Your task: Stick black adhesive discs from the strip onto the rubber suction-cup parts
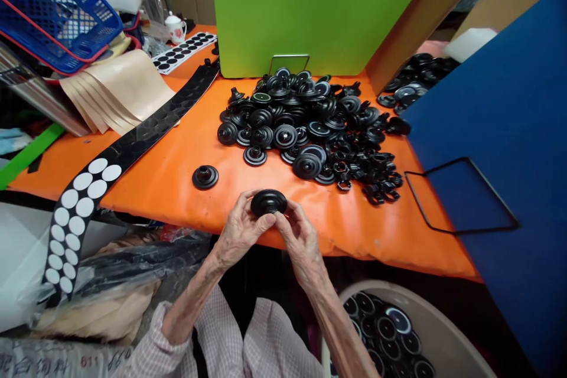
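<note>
Both my hands meet at the front edge of the orange table [168,189], gripping one black round ridged disc [268,201] between them. My left hand [241,225] pinches its left side, thumb underneath. On the right side my right hand [301,233] presses with thumb and fingers. The disc's underside is mostly hidden by my thumbs. A similar disc with a raised centre [205,177] lies alone to the left. Beyond my hands spreads a heap of such black discs [283,112], with a pile of small black clip-like rings [381,177] at its right.
A black strip with white round stickers [84,207] hangs over the table's left edge. Low at right stands a pale tub [443,331] holding several black discs. Green [319,12] and blue [496,147] panels rise behind and at right; a blue basket [66,12] sits upper left.
</note>
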`<action>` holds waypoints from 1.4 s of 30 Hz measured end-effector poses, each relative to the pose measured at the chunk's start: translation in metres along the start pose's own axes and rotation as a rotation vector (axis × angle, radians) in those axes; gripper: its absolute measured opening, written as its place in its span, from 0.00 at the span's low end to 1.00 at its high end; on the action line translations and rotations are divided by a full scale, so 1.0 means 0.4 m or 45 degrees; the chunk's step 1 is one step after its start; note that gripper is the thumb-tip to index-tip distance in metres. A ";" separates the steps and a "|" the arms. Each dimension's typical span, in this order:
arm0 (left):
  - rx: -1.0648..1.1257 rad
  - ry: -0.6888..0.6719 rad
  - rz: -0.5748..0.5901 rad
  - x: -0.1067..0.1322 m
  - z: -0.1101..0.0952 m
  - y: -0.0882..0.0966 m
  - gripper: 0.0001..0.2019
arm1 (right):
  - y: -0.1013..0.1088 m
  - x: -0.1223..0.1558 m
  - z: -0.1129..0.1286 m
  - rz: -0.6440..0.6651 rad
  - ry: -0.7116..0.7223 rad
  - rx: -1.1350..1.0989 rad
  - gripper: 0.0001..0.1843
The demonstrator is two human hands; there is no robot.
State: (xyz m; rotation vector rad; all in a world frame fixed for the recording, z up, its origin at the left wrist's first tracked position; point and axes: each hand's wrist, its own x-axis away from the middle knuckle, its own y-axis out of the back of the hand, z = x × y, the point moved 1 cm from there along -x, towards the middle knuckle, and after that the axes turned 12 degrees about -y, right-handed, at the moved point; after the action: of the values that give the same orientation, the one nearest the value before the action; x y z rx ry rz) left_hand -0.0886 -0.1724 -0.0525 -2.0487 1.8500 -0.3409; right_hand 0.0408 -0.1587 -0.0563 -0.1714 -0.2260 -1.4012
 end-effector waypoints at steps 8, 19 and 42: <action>-0.112 0.011 0.070 -0.020 -0.029 0.024 0.21 | 0.006 0.007 0.017 0.182 -0.027 -0.164 0.19; -0.424 -0.133 0.235 -0.013 -0.040 0.028 0.16 | -0.009 0.019 0.023 0.165 -0.091 -0.307 0.15; 0.216 0.278 -0.121 -0.012 -0.006 0.002 0.13 | 0.005 -0.036 0.046 0.028 0.868 0.975 0.13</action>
State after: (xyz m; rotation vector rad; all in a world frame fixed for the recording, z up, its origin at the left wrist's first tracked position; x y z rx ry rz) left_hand -0.0907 -0.1678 -0.0504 -2.0541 1.7770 -0.7475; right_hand 0.0398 -0.1401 -0.0422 0.9179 -0.1730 -1.1890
